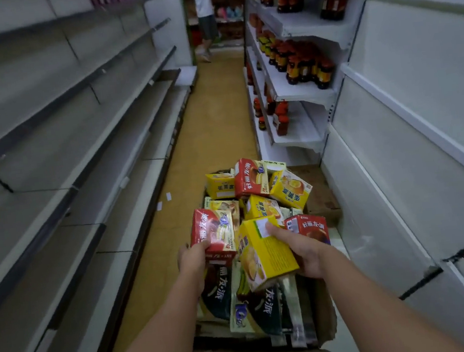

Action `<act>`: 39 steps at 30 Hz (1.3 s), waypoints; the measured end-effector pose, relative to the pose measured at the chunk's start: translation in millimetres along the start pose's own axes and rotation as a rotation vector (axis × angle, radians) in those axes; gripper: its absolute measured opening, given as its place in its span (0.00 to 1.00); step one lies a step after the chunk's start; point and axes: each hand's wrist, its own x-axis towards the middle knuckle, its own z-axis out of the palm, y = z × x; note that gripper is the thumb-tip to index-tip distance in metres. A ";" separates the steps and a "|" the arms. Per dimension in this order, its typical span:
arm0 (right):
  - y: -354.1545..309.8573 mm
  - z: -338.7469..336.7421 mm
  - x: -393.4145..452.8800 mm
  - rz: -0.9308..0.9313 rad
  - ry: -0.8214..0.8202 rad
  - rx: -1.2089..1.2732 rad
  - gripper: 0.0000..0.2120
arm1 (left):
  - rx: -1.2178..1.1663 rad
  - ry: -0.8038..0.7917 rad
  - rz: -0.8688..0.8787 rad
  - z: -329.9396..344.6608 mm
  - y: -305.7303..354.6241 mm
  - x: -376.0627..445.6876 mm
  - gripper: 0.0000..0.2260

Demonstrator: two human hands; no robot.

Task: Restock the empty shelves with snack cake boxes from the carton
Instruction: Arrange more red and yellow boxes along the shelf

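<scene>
While the left hand (195, 255) grips a red rectangular cardboard snack box (213, 232) and the right hand (301, 247) grips a yellow one (266, 254) above the brown carton (324, 318), the bare grey shelves (59, 153) lie leftward, nearer the left hand.

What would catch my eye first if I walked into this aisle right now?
Probably the carton on the floor, heaped with red and yellow snack boxes. The left hand grips a red box and the right hand a yellow box. Bare grey shelves line the left; dark bottles fill the right.
</scene>
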 end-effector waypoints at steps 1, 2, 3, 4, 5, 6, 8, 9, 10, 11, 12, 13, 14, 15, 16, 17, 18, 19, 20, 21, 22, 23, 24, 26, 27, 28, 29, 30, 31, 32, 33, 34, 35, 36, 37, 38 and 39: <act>-1.1 6.8 3.5 -0.024 -0.022 0.071 0.28 | -0.033 -0.004 0.006 -6.8 2.2 -3.9 0.18; -3.5 16.3 6.6 -0.049 -0.048 0.133 0.28 | -0.082 0.000 0.025 -15.9 5.2 -7.2 0.19; -4.9 23.5 11.6 -0.073 -0.062 0.209 0.28 | -0.121 0.007 0.036 -21.4 7.7 -9.5 0.20; -6.7 30.6 17.3 -0.100 -0.077 0.278 0.29 | -0.149 0.025 0.051 -27.0 10.2 -12.5 0.21; -9.4 40.6 21.2 -0.123 -0.103 0.326 0.31 | -0.174 0.062 0.069 -35.0 13.3 -17.0 0.22; -13.1 54.0 23.2 -0.133 -0.115 0.327 0.32 | -0.195 0.107 0.100 -45.6 16.4 -21.7 0.22; -21.0 85.6 26.1 -0.139 -0.137 0.298 0.31 | -0.198 0.194 0.170 -66.2 21.8 -32.3 0.24; -23.8 102.8 29.2 -0.142 -0.149 0.276 0.28 | -0.190 0.224 0.199 -76.8 24.4 -38.3 0.24; -25.9 117.7 31.7 -0.146 -0.157 0.228 0.27 | -0.170 0.244 0.216 -83.6 25.9 -42.4 0.24; -26.9 136.1 34.1 -0.140 -0.172 0.180 0.27 | -0.145 0.272 0.229 -92.2 27.1 -46.9 0.25; -27.3 153.6 35.3 -0.134 -0.182 0.122 0.29 | -0.111 0.303 0.246 -99.7 26.8 -48.8 0.26; -27.6 171.9 35.4 -0.124 -0.197 0.078 0.31 | -0.087 0.328 0.262 -107.8 27.8 -52.8 0.27; -27.9 188.8 34.1 -0.109 -0.201 0.038 0.33 | -0.064 0.357 0.286 -117.2 29.0 -56.0 0.28; -27.9 202.7 33.1 -0.098 -0.202 0.013 0.33 | -0.034 0.394 0.297 -125.5 30.0 -59.0 0.28; -27.9 218.4 30.5 -0.096 -0.203 -0.025 0.32 | -0.021 0.435 0.317 -137.0 31.6 -62.6 0.28; -26.8 231.6 30.0 -0.112 -0.218 -0.056 0.30 | -0.032 0.465 0.334 -149.3 32.0 -64.4 0.28; -25.0 244.2 32.5 -0.125 -0.231 -0.094 0.31 | -0.060 0.486 0.368 -163.6 32.8 -65.0 0.27; -23.6 255.8 35.6 -0.140 -0.243 -0.126 0.39 | -0.117 0.490 0.374 -177.8 35.2 -67.5 0.27; -22.2 263.8 41.5 -0.150 -0.255 -0.149 0.47 | -0.179 0.486 0.374 -189.6 37.6 -68.5 0.26; -20.8 276.1 43.5 -0.142 -0.285 -0.167 0.49 | -0.246 0.487 0.364 -205.6 39.9 -68.3 0.26; -21.9 290.5 36.5 -0.141 -0.305 -0.175 0.46 | -0.300 0.488 0.371 -219.9 42.7 -69.0 0.25; -22.0 307.1 30.6 -0.127 -0.335 -0.188 0.39 | -0.328 0.487 0.370 -234.5 45.2 -67.6 0.25; -21.8 322.8 24.8 -0.106 -0.375 -0.177 0.32 | -0.350 0.491 0.390 -248.2 48.4 -67.4 0.25; -20.5 354.3 27.7 -0.074 -0.437 -0.119 0.24 | -0.379 0.503 0.405 -273.7 55.4 -65.3 0.27; -19.8 371.1 29.2 -0.066 -0.476 -0.096 0.23 | -0.386 0.513 0.402 -288.7 59.2 -62.2 0.27; -19.4 389.6 28.7 -0.064 -0.508 -0.079 0.22 | -0.395 0.526 0.412 -304.4 65.0 -60.6 0.26; -20.3 408.2 29.4 -0.059 -0.528 -0.054 0.21 | -0.392 0.534 0.412 -321.9 71.8 -57.5 0.24; -22.2 423.2 29.7 -0.048 -0.536 -0.025 0.21 | -0.388 0.538 0.412 -335.8 79.5 -57.2 0.23; -25.3 442.2 31.4 -0.033 -0.539 0.007 0.22 | -0.389 0.537 0.418 -354.4 87.2 -54.3 0.22; -28.4 459.4 32.1 -0.017 -0.540 0.043 0.22 | -0.398 0.538 0.438 -371.0 95.6 -53.2 0.22; -31.2 477.4 35.6 0.002 -0.540 0.082 0.23 | -0.406 0.541 0.462 -388.4 102.9 -50.7 0.22; -34.6 494.9 39.3 0.008 -0.532 0.111 0.23 | -0.417 0.547 0.493 -404.7 110.1 -49.9 0.24; -37.8 507.6 43.3 0.012 -0.527 0.121 0.23 | -0.422 0.554 0.510 -418.3 115.2 -47.8 0.26; -39.6 522.1 46.4 0.009 -0.528 0.132 0.24 | -0.425 0.566 0.519 -433.9 119.4 -45.1 0.28; -41.2 535.1 47.9 0.004 -0.542 0.154 0.23 | -0.425 0.565 0.522 -448.1 122.6 -41.5 0.29; -42.6 547.1 50.0 0.001 -0.557 0.183 0.22 | -0.427 0.562 0.523 -460.2 125.7 -38.8 0.29; -43.4 558.6 53.3 -0.005 -0.578 0.205 0.21 | -0.443 0.553 0.516 -472.2 127.8 -34.1 0.29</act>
